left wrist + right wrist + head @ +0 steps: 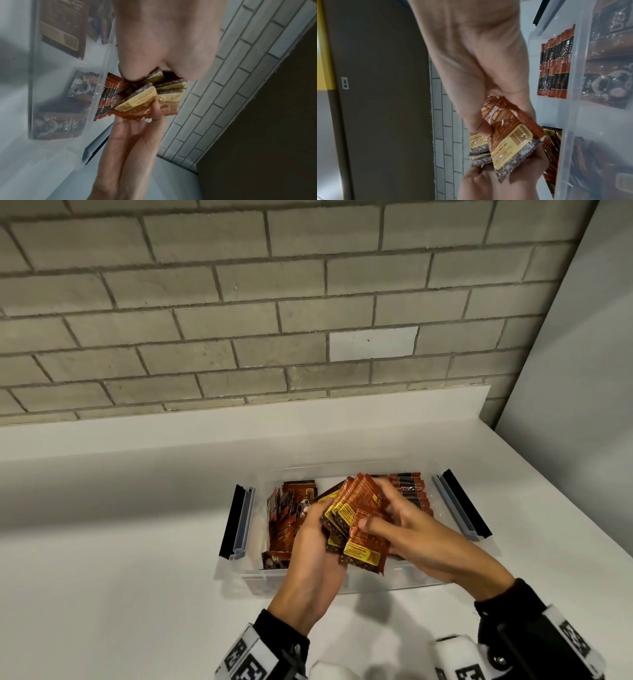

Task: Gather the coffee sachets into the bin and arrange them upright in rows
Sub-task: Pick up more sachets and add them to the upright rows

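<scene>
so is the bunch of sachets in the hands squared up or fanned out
Fanned out: the held sachets splay with staggered yellow label edges between the left hand and right hand, above the bin.

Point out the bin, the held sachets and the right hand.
bin [404,577], head view, near wall.
held sachets [363,549], head view, front sachet's yellow label.
right hand [421,537], head view, back of hand.

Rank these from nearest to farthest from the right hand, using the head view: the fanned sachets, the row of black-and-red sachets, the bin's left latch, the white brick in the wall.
1. Fanned sachets: held in the right hand.
2. Row of black-and-red sachets: in the bin, just behind the hand.
3. Left latch: bin's far left end.
4. White brick: up on the wall.
</scene>
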Available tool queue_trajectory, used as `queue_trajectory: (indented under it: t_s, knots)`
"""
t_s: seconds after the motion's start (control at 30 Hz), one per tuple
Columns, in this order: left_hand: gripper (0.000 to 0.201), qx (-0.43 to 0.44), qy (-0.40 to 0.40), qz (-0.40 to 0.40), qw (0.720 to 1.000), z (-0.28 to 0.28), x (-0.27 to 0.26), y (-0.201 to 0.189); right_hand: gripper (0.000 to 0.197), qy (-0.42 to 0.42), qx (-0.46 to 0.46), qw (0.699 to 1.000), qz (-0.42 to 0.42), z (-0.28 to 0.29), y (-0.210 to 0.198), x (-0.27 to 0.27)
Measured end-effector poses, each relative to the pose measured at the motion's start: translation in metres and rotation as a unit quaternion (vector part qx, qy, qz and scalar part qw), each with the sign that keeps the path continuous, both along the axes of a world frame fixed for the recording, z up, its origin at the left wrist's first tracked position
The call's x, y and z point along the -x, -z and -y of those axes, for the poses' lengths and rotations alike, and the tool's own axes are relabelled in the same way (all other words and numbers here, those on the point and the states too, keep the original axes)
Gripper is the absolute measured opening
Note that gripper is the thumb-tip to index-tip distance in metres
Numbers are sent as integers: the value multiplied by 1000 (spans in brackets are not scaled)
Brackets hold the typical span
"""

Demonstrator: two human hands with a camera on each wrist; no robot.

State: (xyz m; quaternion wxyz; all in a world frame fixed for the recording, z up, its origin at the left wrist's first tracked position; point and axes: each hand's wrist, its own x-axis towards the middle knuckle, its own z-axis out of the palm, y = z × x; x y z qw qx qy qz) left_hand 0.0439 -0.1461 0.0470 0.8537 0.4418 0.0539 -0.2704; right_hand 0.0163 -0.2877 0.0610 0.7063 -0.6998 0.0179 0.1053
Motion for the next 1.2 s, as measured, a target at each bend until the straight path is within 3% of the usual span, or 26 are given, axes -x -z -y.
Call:
queue_trajectory:
  t_s: [0.17,0.3,0.4,0.63,0.77,0.87,0.9,1.0,1.03,1.1,1.2]
  knots:
    - [48,71,70,-9,995,-15,-9,1,43,-44,69,996,24,4,-13,3]
    - [62,35,164,49,985,-22,-10,-6,42,-74,94,992,27,4,-13,3]
    - [70,42,192,48,979,-21,-12,-4,42,-95,111,988,45,3,-12,4]
    - [45,139,207,-14,968,-20,-5,8,71,-134,207,965,94,3,-13,4]
    - [39,110,199,-9,974,-19,-5,1,69,-113,303,937,129,2,-9,3]
    - [28,84,178,-14,980,-16,-4,-5,83,-81,343,921,167,-1,-12,8]
    - [27,69,171,-14,983,-15,-5,-5,89,-93,379,902,184,-3,-15,10]
    - [17,29,155,-13,987,-13,-2,-4,110,-160,549,793,213,-13,-20,16]
    - [17,26,156,-3,987,-13,-1,-2,111,-161,571,773,224,-16,-20,16]
    - [20,16,166,21,986,-15,-2,-1,105,-148,562,776,245,-17,-18,13]
    - [21,0,200,36,979,-22,-4,-3,85,-138,519,804,255,-13,-18,10]
